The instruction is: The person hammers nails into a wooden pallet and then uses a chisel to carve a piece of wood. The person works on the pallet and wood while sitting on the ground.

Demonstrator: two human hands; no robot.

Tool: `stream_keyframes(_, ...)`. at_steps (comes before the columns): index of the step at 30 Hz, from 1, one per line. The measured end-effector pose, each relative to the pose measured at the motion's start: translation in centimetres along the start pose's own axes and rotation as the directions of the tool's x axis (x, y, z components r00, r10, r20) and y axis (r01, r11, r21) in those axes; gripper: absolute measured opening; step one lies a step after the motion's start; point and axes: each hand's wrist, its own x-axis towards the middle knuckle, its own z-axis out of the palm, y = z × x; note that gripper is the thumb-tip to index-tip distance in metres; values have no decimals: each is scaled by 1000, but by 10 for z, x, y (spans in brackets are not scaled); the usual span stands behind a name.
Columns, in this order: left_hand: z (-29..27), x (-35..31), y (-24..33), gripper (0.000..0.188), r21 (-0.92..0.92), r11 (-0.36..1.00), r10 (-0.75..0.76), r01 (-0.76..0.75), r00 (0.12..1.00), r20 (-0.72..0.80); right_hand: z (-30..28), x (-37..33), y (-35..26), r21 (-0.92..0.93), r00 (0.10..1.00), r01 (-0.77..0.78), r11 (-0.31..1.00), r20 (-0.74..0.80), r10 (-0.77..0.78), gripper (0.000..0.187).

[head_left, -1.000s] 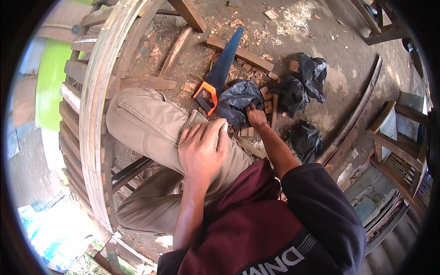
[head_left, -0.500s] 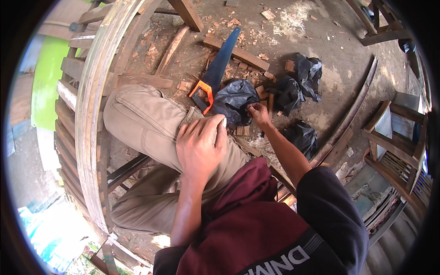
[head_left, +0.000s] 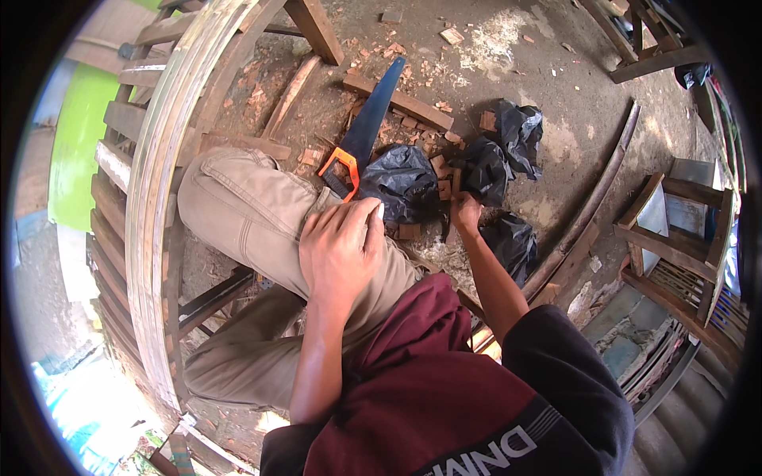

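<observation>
My left hand (head_left: 340, 250) rests on the knee of my khaki trousers (head_left: 246, 214), fingers bent. A small white thing (head_left: 380, 211) shows between its thumb and forefinger; its kind is unclear. My right hand (head_left: 466, 213) is low over the ground with its fingers closed, at the lower end of a narrow wood strip (head_left: 456, 180). Whether it grips the strip is hidden. Left of it lies a crumpled black plastic bag (head_left: 401, 181), apart from the hand. A handsaw (head_left: 369, 119) with an orange and black handle lies beyond my knee.
More black plastic bags (head_left: 486, 168) lie right of the strip, another (head_left: 512, 244) beside my right forearm. A wooden beam (head_left: 401, 103) and wood chips lie around the saw. Slatted wooden furniture (head_left: 155, 198) stands left, a wooden frame (head_left: 675, 238) right, with a long curved strip (head_left: 595, 206) between.
My right hand has left the black plastic bag and moved right, to the end of the wood strip. My left hand stays on the knee. The view has shifted slightly.
</observation>
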Motion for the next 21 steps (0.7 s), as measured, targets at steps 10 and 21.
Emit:
stream_keyframes(10, -3, -5, -2, 12, 22, 1000, -11, 11, 1000, -27, 9, -22, -60, -86, 968, 247, 965, -34, -250, 20)
stream_keyframes(21, -5, -8, -3, 12, 43, 998, -51, 52, 999, -16, 57, -16, -61, -365, 848, 421, 831, 483, -217, 41)
